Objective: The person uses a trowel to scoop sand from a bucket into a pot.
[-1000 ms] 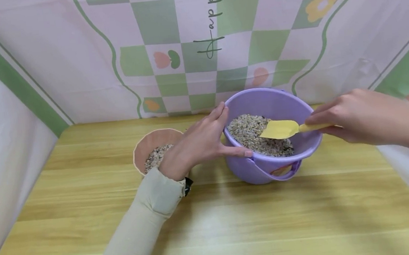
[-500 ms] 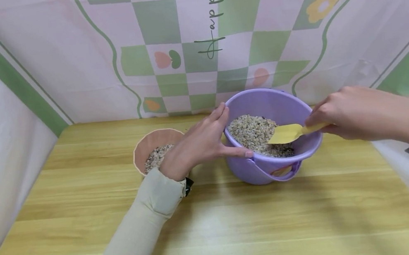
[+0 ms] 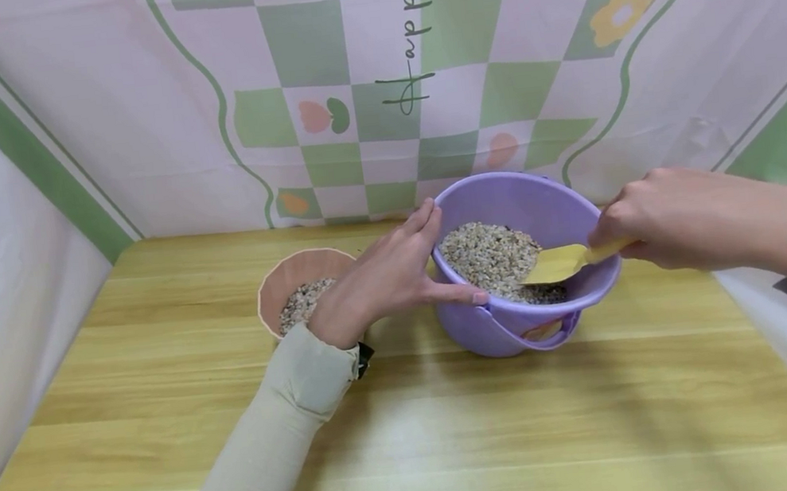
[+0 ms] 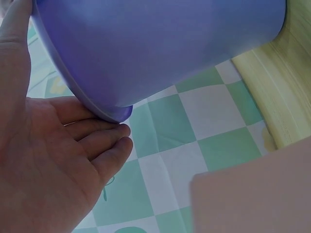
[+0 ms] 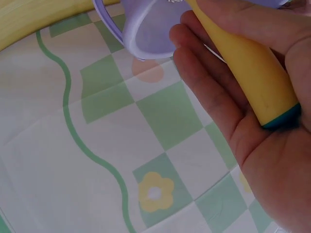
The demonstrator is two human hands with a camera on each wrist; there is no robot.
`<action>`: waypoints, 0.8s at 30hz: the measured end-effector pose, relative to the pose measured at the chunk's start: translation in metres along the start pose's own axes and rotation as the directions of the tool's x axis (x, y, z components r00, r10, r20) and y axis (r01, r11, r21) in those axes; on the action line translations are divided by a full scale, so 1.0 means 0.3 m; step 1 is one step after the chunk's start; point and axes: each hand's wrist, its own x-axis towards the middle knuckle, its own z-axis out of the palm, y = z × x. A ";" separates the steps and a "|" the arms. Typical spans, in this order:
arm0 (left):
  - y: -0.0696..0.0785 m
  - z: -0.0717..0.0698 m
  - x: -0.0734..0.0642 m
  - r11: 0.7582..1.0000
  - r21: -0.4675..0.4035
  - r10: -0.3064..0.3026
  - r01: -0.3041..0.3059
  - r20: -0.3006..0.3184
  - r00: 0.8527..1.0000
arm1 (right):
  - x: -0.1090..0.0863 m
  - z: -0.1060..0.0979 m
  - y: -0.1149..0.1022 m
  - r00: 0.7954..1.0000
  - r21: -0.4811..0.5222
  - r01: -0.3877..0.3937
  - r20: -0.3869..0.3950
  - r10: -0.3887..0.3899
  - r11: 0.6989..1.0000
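A purple bucket (image 3: 514, 193) holding pale mixed grit (image 3: 484, 256) stands on the table. My left hand (image 3: 393, 277) rests on its left rim, thumb at the near side and fingers at the far side, all fairly straight. In the left wrist view, the fingers (image 4: 104, 141) touch the rim's edge. My right hand (image 3: 686, 219) grips the handle of a small yellow shovel (image 3: 555, 264); its blade is partly in the grit. The right wrist view shows the handle (image 5: 257, 77) lying across the palm. A pinkish-orange bowl (image 3: 278, 281) with similar grit stands left, partly hidden by my left hand.
The wooden table (image 3: 413, 435) runs back to a green-and-white checked cloth (image 3: 381, 55). The bucket's purple carrying handle (image 3: 548, 341) hangs down its front. White cloth also borders the left and right sides.
The shovel's blade has moved down and slightly right, deeper into the grit, with my right hand shifting left. My left hand, the bucket and the bowl stay in place.
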 end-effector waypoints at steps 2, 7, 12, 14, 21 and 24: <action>0.000 0.000 -0.001 1.000 0.001 -0.001 0.001 0.000 1.000 | 0.000 -0.001 0.001 1.000 0.004 -0.010 0.016 0.010 1.000; -0.001 0.001 -0.002 1.000 -0.007 -0.003 0.003 0.002 1.000 | 0.007 0.005 -0.003 0.999 0.008 -0.024 0.043 0.024 1.000; 0.000 0.000 -0.001 1.000 -0.009 -0.001 0.001 0.002 1.000 | 0.013 0.010 -0.006 0.999 0.013 -0.018 0.036 0.017 1.000; 0.000 -0.002 -0.002 1.000 -0.005 0.000 0.000 0.000 1.000 | 0.015 0.012 -0.007 0.999 0.015 -0.019 0.034 0.018 1.000; 0.002 -0.002 -0.002 1.000 -0.002 -0.011 0.011 0.007 1.000 | 0.031 0.030 -0.016 0.999 0.033 -0.027 0.045 0.026 0.999; 0.003 -0.002 -0.001 1.000 0.002 -0.009 0.009 0.008 1.000 | 0.039 0.036 -0.021 0.999 0.060 -0.021 0.042 0.018 0.998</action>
